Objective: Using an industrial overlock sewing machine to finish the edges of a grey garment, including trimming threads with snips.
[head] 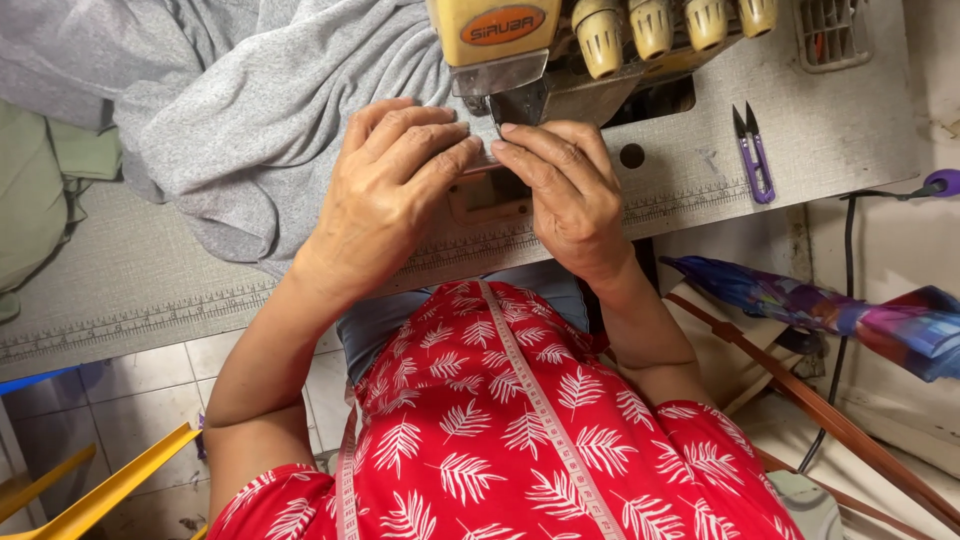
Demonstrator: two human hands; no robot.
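Note:
My left hand (392, 185) and my right hand (562, 185) meet fingertip to fingertip just below the presser foot (517, 100) of a yellow sewing machine (590, 35). The fingers of both hands press down on something small at the needle plate; what it is stays hidden under them. Grey knit fabric (240, 110) lies bunched to the left, touching my left hand. A pink measuring tape (545, 400) hangs over my red leaf-print top.
The grey machine table (150, 290) has a ruler strip along its front edge. Purple thread snips (753, 155) lie at the right. A folded blue-purple umbrella (830, 315) leans beside the table. Yellow chair parts (110, 485) stand at lower left on the tiled floor.

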